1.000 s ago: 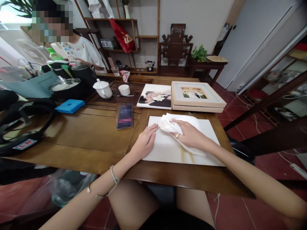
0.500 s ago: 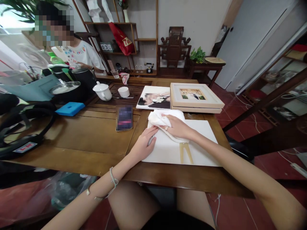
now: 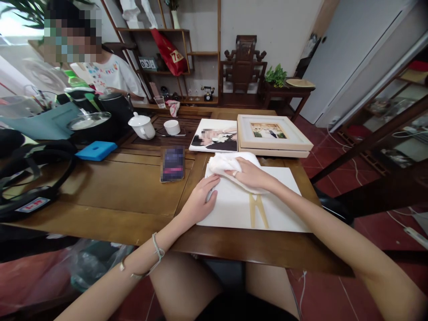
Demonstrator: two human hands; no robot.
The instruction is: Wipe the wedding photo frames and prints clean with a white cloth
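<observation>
A white board [image 3: 230, 211] lies flat near the table's front edge, with two tan strips [image 3: 259, 213] meeting in an upside-down V on it. My right hand [image 3: 252, 174] grips a white towel [image 3: 224, 163] that is bunched over the board's far part. Its fingers sink into the folds, and the fingertips are partly hidden. At the board's left edge rests my left hand [image 3: 203, 200], fingers stretched out and holding nothing. Its fingertips lie close to the towel; whether they touch it I cannot tell.
Behind the board lie a photo panel [image 3: 216, 145] and a pale picture frame [image 3: 274, 145] on another. A phone-like dark slab [image 3: 172, 164], a blue block [image 3: 96, 150], a lidded white cup [image 3: 142, 127] and headphones [image 3: 33, 178] are leftward. A person [image 3: 113, 73] sits across the table.
My right hand has slid slightly to the right with the towel, and the towel's near edge has lifted back, showing more of the tan strips' top. My left hand stays put.
</observation>
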